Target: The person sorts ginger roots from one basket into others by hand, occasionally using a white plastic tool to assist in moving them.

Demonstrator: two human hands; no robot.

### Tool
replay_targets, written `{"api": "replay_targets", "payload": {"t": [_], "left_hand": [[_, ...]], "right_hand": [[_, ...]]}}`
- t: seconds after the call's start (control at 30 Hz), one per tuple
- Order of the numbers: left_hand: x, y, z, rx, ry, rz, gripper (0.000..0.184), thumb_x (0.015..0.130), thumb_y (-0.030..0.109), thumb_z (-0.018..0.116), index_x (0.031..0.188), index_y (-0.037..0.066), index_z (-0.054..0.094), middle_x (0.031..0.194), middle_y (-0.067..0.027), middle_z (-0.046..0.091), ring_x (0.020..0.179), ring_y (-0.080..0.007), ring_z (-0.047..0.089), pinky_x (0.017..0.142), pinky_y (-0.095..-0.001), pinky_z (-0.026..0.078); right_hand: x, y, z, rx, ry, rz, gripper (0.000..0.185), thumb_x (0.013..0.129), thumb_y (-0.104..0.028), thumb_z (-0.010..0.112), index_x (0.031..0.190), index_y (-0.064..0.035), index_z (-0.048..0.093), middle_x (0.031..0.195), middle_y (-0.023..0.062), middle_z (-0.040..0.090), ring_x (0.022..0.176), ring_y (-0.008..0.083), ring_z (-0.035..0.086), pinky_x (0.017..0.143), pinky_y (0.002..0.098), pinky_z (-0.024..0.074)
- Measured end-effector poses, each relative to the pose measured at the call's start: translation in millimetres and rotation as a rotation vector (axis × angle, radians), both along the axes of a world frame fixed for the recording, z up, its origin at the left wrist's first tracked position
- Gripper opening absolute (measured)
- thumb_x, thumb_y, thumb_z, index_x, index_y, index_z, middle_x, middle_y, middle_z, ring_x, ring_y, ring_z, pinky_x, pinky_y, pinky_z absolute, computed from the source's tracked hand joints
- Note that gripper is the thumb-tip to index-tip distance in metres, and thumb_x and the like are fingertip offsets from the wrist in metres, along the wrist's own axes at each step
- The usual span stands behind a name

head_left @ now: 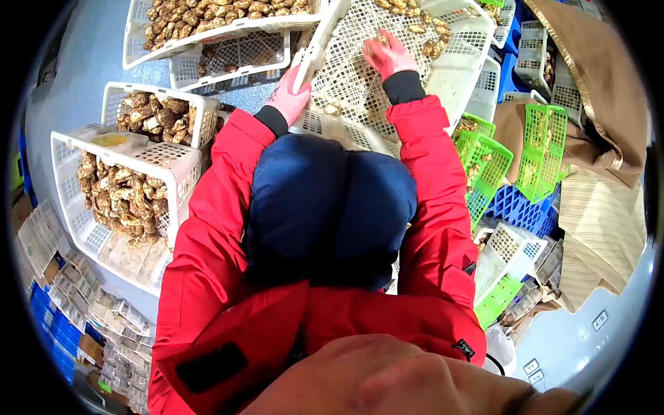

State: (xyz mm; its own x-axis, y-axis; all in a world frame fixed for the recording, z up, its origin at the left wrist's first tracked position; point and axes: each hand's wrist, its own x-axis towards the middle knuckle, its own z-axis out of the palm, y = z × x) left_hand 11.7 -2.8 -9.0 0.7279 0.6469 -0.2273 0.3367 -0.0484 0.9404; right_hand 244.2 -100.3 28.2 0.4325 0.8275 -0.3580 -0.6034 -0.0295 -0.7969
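In the head view my left hand (289,97), in a pink glove, is closed on the near left rim of a white plastic crate (349,59) with a lattice floor. My right hand (389,57), also gloved in pink, is over the crate's floor, its fingers curled around a small brown bulb (382,39). More knobbly brown bulbs (434,47) lie along the crate's far and right sides. One pale bulb (332,109) rests close to the near edge.
A full crate of bulbs (207,21) stands at upper left. Two more filled white crates (176,155) are at my left. Green baskets (543,149), a blue pallet (522,209) and brown cloth (602,76) lie at right. Stacked trays (128,346) are at lower left.
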Motion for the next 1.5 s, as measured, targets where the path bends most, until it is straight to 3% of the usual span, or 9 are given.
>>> {"api": "replay_targets", "payload": {"t": [0.1, 0.2, 0.33, 0.53, 0.97, 1.07, 1.2, 1.37, 1.5], "left_hand": [[1.3, 4.0, 6.3, 0.018, 0.006, -0.014, 0.047, 0.077, 0.018, 0.052, 0.118, -0.001, 0.039, 0.112, -0.0209, 0.046, 0.105, -0.0333, 0.044, 0.091, -0.0339, 0.036], [2.6, 2.7, 10.9, -0.010, 0.032, -0.020, 0.048, 0.076, 0.018, 0.054, 0.118, 0.000, 0.040, 0.109, -0.0201, 0.048, 0.100, -0.0324, 0.048, 0.087, -0.0337, 0.039], [2.0, -2.3, 12.7, -0.080, 0.022, 0.042, 0.050, 0.078, 0.011, 0.054, 0.123, 0.002, 0.035, 0.106, -0.0103, 0.050, 0.095, -0.0158, 0.047, 0.081, -0.0265, 0.040], [1.0, 1.0, 29.9, 0.036, 0.011, -0.039, 0.052, 0.075, 0.013, 0.054, 0.122, 0.001, 0.036, 0.109, -0.0156, 0.047, 0.100, -0.0231, 0.047, 0.085, -0.0309, 0.039], [2.4, -2.7, 1.8, 0.029, -0.101, 0.046, 0.047, 0.076, 0.016, 0.052, 0.119, 0.002, 0.040, 0.108, -0.0186, 0.049, 0.103, -0.0285, 0.047, 0.088, -0.0324, 0.037], [1.1, 0.0, -0.2, 0.064, -0.049, 0.011, 0.047, 0.076, 0.015, 0.052, 0.120, 0.003, 0.039, 0.109, -0.0179, 0.049, 0.102, -0.0285, 0.048, 0.088, -0.0325, 0.037], [0.9, 0.2, 0.1, 0.041, -0.050, 0.003, 0.047, 0.076, 0.019, 0.052, 0.119, 0.004, 0.040, 0.109, -0.0189, 0.049, 0.103, -0.0294, 0.047, 0.088, -0.0332, 0.037], [2.1, 2.0, 16.8, 0.042, 0.019, -0.029, 0.052, 0.077, 0.016, 0.052, 0.123, 0.000, 0.035, 0.114, -0.0165, 0.047, 0.107, -0.0233, 0.045, 0.091, -0.0296, 0.035], [2.5, 0.4, 27.0, 0.032, 0.010, -0.027, 0.052, 0.077, 0.017, 0.053, 0.123, 0.001, 0.036, 0.112, -0.0166, 0.048, 0.106, -0.0252, 0.045, 0.090, -0.0305, 0.036]], "right_hand": [[-25.9, 49.0, 94.4, 0.322, -0.128, 0.012, 0.055, 0.079, -0.007, 0.057, 0.127, -0.0027, 0.029, 0.106, 0.0115, 0.053, 0.087, 0.0183, 0.056, 0.073, 0.0275, 0.0467], [-14.4, 40.1, 47.6, -0.213, -0.794, 0.225, 0.037, 0.078, -0.021, 0.058, 0.111, -0.0033, 0.052, 0.086, 0.0072, 0.061, 0.075, 0.0090, 0.055, 0.067, 0.0199, 0.0439], [-61.0, -4.0, -14.2, -0.739, -1.253, 1.010, 0.035, 0.075, -0.040, 0.046, 0.098, -0.0160, 0.059, 0.093, 0.0132, 0.061, 0.088, 0.0298, 0.057, 0.078, 0.0389, 0.0441], [-83.6, -13.4, -32.7, -0.498, -1.578, 1.290, 0.035, 0.078, -0.037, 0.050, 0.106, -0.0158, 0.052, 0.093, 0.0100, 0.061, 0.089, 0.0248, 0.057, 0.076, 0.0360, 0.0439], [-79.8, -15.4, -40.2, -0.554, -1.439, 1.102, 0.036, 0.072, -0.041, 0.055, 0.100, -0.0189, 0.060, 0.097, 0.0079, 0.061, 0.090, 0.0247, 0.057, 0.082, 0.0344, 0.0428], [-61.9, -19.7, -26.7, -0.587, -1.117, 0.707, 0.031, 0.073, -0.032, 0.059, 0.097, -0.0130, 0.062, 0.087, 0.0074, 0.064, 0.077, 0.0214, 0.060, 0.072, 0.0309, 0.0468], [-36.7, -30.0, -22.4, -0.209, 0.103, 0.351, 0.035, 0.080, -0.013, 0.055, 0.112, -0.0006, 0.047, 0.084, 0.0102, 0.059, 0.070, 0.0165, 0.056, 0.062, 0.0246, 0.0465], [-28.4, -25.8, 31.8, 0.243, 0.146, 0.130, 0.042, 0.087, -0.019, 0.048, 0.123, -0.0014, 0.035, 0.109, 0.0123, 0.051, 0.094, 0.0188, 0.053, 0.084, 0.0286, 0.0444], [-25.9, 1.7, 60.6, 0.115, 0.155, 0.061, 0.048, 0.084, -0.021, 0.054, 0.123, 0.0008, 0.034, 0.106, 0.0138, 0.052, 0.091, 0.0179, 0.053, 0.081, 0.0277, 0.0460]]}}
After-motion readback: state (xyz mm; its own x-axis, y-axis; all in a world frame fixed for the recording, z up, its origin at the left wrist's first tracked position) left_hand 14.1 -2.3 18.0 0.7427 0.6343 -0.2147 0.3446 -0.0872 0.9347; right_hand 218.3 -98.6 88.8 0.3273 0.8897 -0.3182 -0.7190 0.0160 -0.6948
